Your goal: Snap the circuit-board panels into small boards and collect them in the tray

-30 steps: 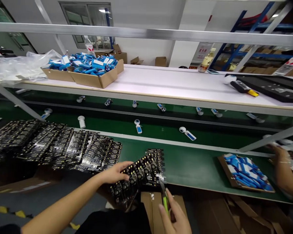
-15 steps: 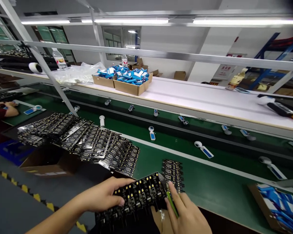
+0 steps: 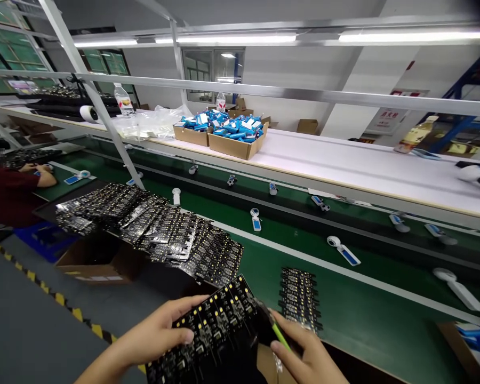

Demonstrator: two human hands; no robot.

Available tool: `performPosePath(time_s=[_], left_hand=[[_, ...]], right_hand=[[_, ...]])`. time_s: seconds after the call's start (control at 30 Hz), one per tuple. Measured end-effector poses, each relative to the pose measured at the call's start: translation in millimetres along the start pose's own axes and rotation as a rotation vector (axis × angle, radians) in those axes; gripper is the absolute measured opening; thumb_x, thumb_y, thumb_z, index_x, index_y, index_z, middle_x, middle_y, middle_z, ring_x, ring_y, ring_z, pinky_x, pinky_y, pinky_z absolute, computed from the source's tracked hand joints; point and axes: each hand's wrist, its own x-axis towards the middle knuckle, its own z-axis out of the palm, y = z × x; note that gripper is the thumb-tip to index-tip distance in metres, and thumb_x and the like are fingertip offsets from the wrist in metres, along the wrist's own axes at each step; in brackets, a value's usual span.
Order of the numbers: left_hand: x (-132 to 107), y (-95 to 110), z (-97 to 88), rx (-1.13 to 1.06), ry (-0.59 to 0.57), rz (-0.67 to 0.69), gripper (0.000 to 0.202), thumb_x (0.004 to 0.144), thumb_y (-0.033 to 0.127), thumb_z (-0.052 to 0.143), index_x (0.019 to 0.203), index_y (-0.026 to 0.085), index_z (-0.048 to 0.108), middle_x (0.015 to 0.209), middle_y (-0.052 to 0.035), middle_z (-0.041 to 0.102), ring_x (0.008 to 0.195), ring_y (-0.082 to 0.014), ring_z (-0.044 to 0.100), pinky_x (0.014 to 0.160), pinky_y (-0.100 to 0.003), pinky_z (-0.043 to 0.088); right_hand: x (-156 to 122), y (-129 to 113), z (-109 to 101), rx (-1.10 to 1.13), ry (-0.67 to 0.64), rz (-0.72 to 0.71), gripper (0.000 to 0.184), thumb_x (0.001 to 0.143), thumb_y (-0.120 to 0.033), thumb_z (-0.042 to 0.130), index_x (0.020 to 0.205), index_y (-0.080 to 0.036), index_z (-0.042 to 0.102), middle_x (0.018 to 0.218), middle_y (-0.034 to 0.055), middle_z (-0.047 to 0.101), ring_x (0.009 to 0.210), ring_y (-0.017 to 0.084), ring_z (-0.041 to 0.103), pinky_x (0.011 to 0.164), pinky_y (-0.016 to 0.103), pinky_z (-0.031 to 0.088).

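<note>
While the left hand (image 3: 156, 333) grips a black circuit board (image 3: 208, 333), the right hand (image 3: 310, 356) clamps green-handled cutters (image 3: 279, 334). Cardboard trays (image 3: 234, 149) hold blue packets (image 3: 224, 127).

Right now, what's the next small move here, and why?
Probably squeeze the green-handled cutters on the black circuit board panel: their tip sits at its edge, the left hand steadies the panel, and the right hand holds the cutters.
</note>
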Motion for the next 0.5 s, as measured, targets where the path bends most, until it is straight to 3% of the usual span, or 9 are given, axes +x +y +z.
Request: performPosePath(time_s=[0.13, 0.3, 0.4, 0.5], left_hand=[[-2.7, -16.0, -7.2, -0.011, 0.045, -0.012, 0.061, 0.079, 0.021, 0.066, 0.136, 0.034, 0.051, 0.147, -0.0003, 0.049, 0.138, -0.0281, 0.039, 0.116, -0.045, 0.025], [-9.6, -29.7, -14.1, -0.042, 0.042, -0.024, 0.063, 0.079, 0.024, 0.066, 0.139, 0.031, 0.048, 0.148, -0.0023, 0.047, 0.137, -0.0287, 0.041, 0.116, -0.045, 0.026], [-10.9, -41.7, -18.8, 0.057, 0.115, -0.077, 0.064, 0.077, 0.029, 0.068, 0.138, 0.031, 0.049, 0.149, -0.0033, 0.046, 0.139, -0.0300, 0.037, 0.117, -0.046, 0.023], [-10.2, -53.7, -26.7, 0.128, 0.148, -0.115, 0.066, 0.076, 0.031, 0.069, 0.139, 0.028, 0.049, 0.149, -0.0056, 0.046, 0.138, -0.0313, 0.038, 0.117, -0.047, 0.024]], right_hand=[[4.1, -1.3, 5.4, -0.224, 0.086, 0.068, 0.048, 0.090, -0.039, 0.052, 0.137, -0.031, 0.050, 0.093, 0.0075, 0.073, 0.078, 0.024, 0.070, 0.069, 0.033, 0.058], [7.8, 0.4, 4.7, -0.027, -0.119, 0.012, 0.046, 0.093, -0.040, 0.050, 0.139, -0.033, 0.047, 0.117, 0.0039, 0.069, 0.103, 0.020, 0.066, 0.087, 0.027, 0.054], [11.3, -4.9, 19.6, -0.299, -0.081, 0.042, 0.046, 0.093, -0.036, 0.047, 0.138, -0.032, 0.048, 0.099, 0.0061, 0.071, 0.083, 0.023, 0.068, 0.072, 0.033, 0.056], [17.6, -15.4, 49.4, -0.592, 0.005, 0.021, 0.050, 0.088, -0.026, 0.051, 0.138, -0.031, 0.049, 0.085, 0.0068, 0.068, 0.067, 0.023, 0.064, 0.060, 0.033, 0.052]])
